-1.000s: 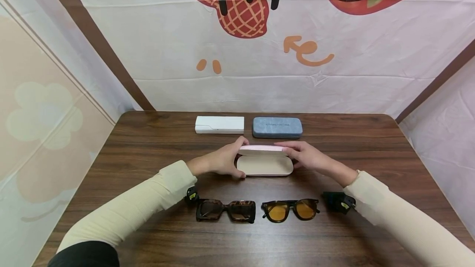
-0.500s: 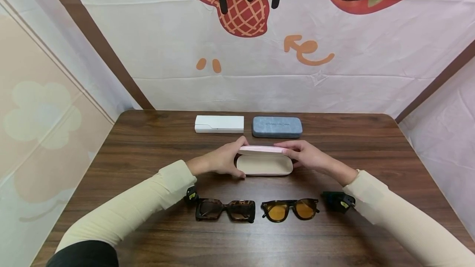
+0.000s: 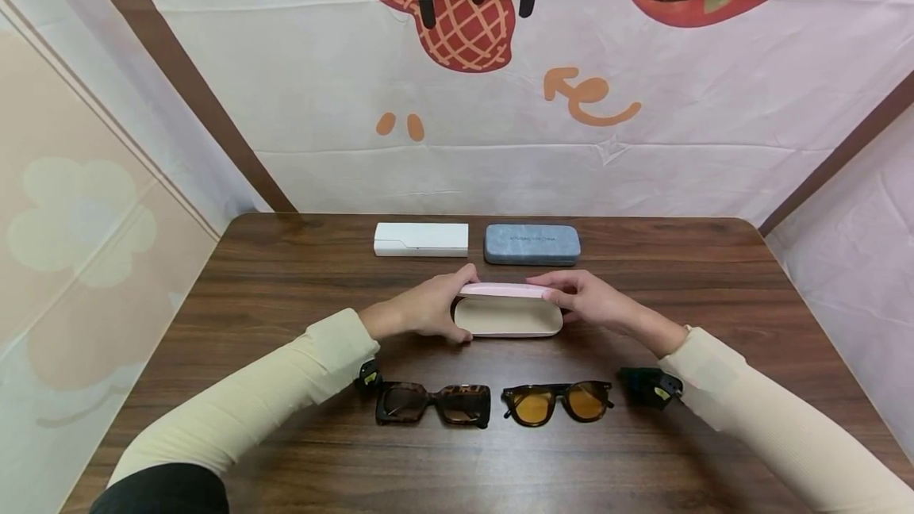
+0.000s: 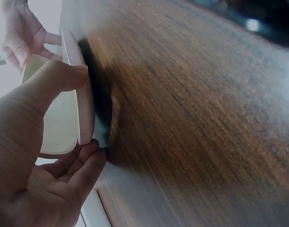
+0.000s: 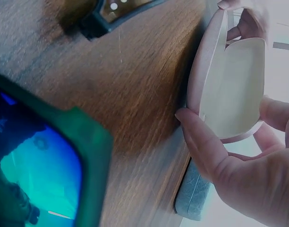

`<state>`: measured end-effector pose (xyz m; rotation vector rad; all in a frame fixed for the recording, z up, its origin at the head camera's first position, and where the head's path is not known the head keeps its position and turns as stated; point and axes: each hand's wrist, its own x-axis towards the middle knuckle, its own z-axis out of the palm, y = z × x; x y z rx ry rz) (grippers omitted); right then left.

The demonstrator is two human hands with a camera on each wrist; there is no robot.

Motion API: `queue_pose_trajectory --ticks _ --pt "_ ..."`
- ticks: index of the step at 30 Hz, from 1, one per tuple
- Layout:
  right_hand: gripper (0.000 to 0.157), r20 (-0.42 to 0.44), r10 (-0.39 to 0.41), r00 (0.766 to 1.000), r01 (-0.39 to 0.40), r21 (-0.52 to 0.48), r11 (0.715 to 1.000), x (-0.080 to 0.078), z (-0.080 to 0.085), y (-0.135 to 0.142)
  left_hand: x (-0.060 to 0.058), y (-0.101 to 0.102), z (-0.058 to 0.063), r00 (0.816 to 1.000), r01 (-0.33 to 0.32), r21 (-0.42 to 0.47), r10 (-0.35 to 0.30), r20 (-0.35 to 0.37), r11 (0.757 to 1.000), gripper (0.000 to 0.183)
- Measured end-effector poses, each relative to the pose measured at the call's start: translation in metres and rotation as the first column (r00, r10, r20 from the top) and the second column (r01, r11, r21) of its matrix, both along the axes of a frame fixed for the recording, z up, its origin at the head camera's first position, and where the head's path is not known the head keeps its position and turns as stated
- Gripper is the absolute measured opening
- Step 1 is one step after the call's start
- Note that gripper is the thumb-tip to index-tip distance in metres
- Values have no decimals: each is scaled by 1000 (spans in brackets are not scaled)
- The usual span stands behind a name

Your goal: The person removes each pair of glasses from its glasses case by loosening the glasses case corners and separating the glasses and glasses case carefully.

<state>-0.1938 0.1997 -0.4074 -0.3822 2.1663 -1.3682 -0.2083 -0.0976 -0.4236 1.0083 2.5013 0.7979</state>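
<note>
A pink glasses case [image 3: 508, 328] with a cream lining lies partly open between my hands, its lid tilted up at the back. My left hand [image 3: 432, 304] grips its left end, thumb on the front edge of the base and fingers behind. At the other end, my right hand [image 3: 589, 297] pinches the raised lid [image 5: 241, 87] with the thumb, while a fingertip reaches the base in the right wrist view. Nothing lies in the visible part of the case. In front are tortoiseshell sunglasses [image 3: 433, 405] and dark-framed sunglasses with amber lenses [image 3: 558, 404].
Behind the case, a white case [image 3: 421, 239] and a blue-grey glasses case [image 3: 532, 245] stand near the back edge of the wooden table [image 3: 300, 260]. Green sunglasses with mirrored lenses [image 5: 95, 142] lie by the right wrist. A printed cloth [image 3: 307, 86] hangs behind.
The lid has tipped slightly forward and down, showing more of its pink outside. Both hands keep their places; the sunglasses and other cases have not moved.
</note>
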Motion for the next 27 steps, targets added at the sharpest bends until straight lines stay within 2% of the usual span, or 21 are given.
queue_pose_trajectory --ticks 18,21,24,27 --pt "38 -43 28 999 -27 18 999 -1 2 1 1 2 2 1000 9 -23 -9 -21 1000 66" --pt "36 -85 43 995 -40 38 998 0 2 1 0 2 1 999 15 -27 -16 -30 1000 64" --pt "34 -204 83 976 -60 114 992 4 1 -1 1 3 1 999 17 -51 -20 -49 999 62" --pt "48 -345 171 923 -79 264 961 12 -3 -4 4 6 2 995 39 -117 -49 -84 992 59"
